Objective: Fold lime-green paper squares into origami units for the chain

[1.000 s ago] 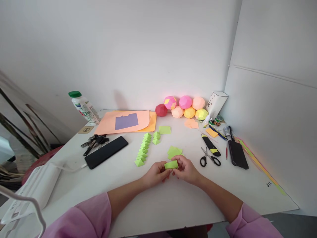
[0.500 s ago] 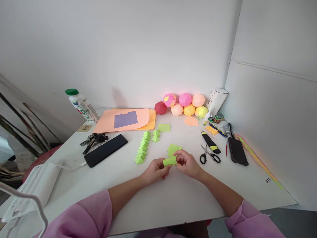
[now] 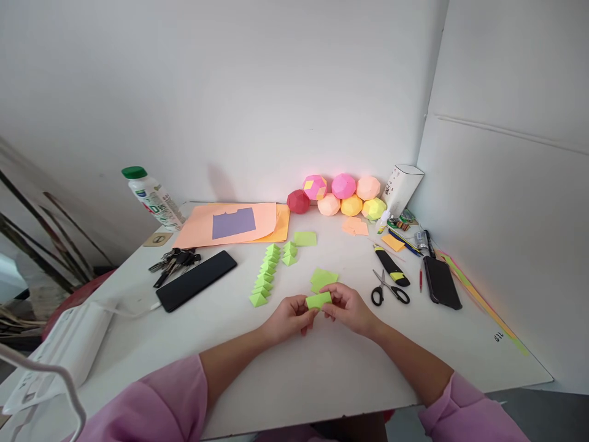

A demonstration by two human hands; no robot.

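Far left, a white bottle with a green cap (image 3: 154, 199) stands at the back of your desk (image 3: 294, 374); keys (image 3: 175, 263) and a black slab-shaped device (image 3: 197, 280) lie nearer you. Moving right, a row of folded green pieces (image 3: 265, 275) runs away from you, a shorter row (image 3: 289, 253) beside its far end.

Next, your left grip (image 3: 288, 318): closed on the left end of a small green paper piece (image 3: 318, 300), thumb at the near edge. The paper spans the gap between your two hands, its middle bare, the long side running roughly crosswise. Just beyond it, loose green sheets (image 3: 324, 279) lie flat.

Your right grip (image 3: 350, 310) pinches the paper's right end, thumb at the near edge, a finger at the far corner. To its right, scissors (image 3: 389, 288), slightly spread; then a phone-like black object (image 3: 442, 282).
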